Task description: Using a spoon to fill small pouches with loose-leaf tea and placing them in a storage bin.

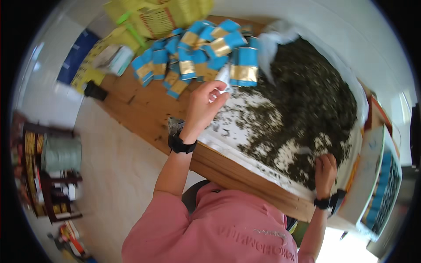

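My left hand is at the edge of a pile of blue and gold packets, its thumb and fingers curled toward each other. A small white piece shows by its fingertips; whether the hand grips it is unclear. Dark dried leaves, like loose tea, lie heaped and scattered on a white sheet. At the front right, my right hand reaches down to the leaves with its fingers bent and fingertips partly hidden. A pale, blurred object lies just left of it.
A wooden table carries the packets and sheet. Clear plastic borders the leaves. An open box with blue packets stands at right. Yellow bags, a crumpled pack and a black cup are at upper left.
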Demonstrator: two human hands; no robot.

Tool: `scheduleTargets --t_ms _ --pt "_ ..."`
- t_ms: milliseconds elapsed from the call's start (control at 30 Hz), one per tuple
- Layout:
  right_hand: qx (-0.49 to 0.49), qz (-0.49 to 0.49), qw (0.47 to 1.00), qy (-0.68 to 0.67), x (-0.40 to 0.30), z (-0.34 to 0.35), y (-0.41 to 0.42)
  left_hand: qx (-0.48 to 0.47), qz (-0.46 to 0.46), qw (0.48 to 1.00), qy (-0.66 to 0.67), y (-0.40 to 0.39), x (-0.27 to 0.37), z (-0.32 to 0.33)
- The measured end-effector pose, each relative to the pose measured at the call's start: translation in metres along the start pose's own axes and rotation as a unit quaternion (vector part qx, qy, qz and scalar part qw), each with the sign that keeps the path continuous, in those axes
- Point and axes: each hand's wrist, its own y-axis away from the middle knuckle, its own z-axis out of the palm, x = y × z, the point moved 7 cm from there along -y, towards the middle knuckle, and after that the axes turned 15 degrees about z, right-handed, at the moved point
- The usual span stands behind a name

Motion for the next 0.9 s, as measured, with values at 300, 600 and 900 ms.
scheduleTargets --t_ms 300,600,900 --pt "-0.008 0.147 0.983 -0.111 0.032 0.006 -0.002 0.131 -0.090 0.948 -0.275 0.004 -0.141 -0.127" --pt "0.056 0.166 0.978 -0.108 0.034 0.001 0.000 0.052 0.060 0.929 -0.363 -0.138 -0.087 -0.071" --pt "0.054 0.209 0.966 -0.142 0.065 -0.006 0.010 0.030 0.037 0.907 -0.419 -0.135 -0.102 -0.072"
